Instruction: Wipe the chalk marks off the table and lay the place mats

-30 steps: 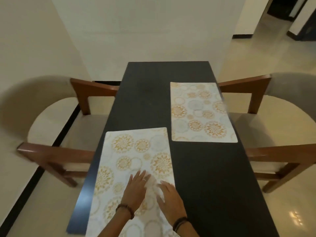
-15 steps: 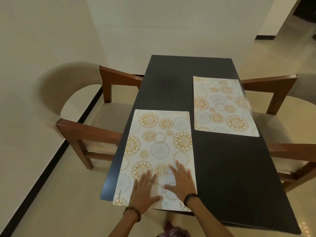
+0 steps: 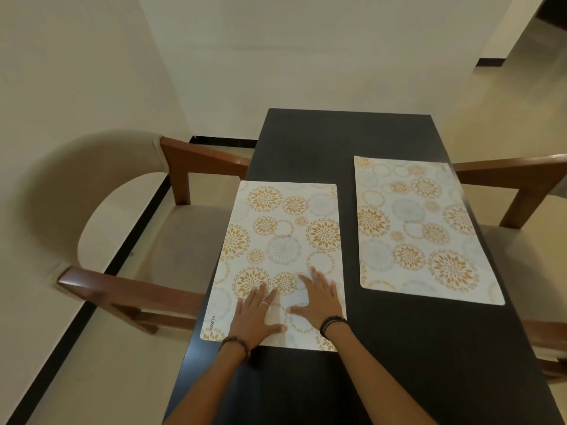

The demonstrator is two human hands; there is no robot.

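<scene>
Two white place mats with gold and grey flower rings lie flat on the black table point(image 3: 343, 139). The near mat point(image 3: 285, 240) sits along the table's left edge. My left hand point(image 3: 256, 317) and my right hand point(image 3: 319, 300) rest flat on its near end, fingers spread, holding nothing. The far mat point(image 3: 420, 225) lies along the right edge, untouched. No chalk marks show on the dark surface; a faint dull smudge sits beyond the near mat.
A wooden chair with a beige seat point(image 3: 171, 240) stands at the table's left side, another chair point(image 3: 521, 191) at the right. A cream wall rises behind the table's far end. Tiled floor lies to the left and at the far right.
The near mat has slid forward along the table under both flat hands, from overhanging the near edge to lying fully on top. The view shifted left and back.
</scene>
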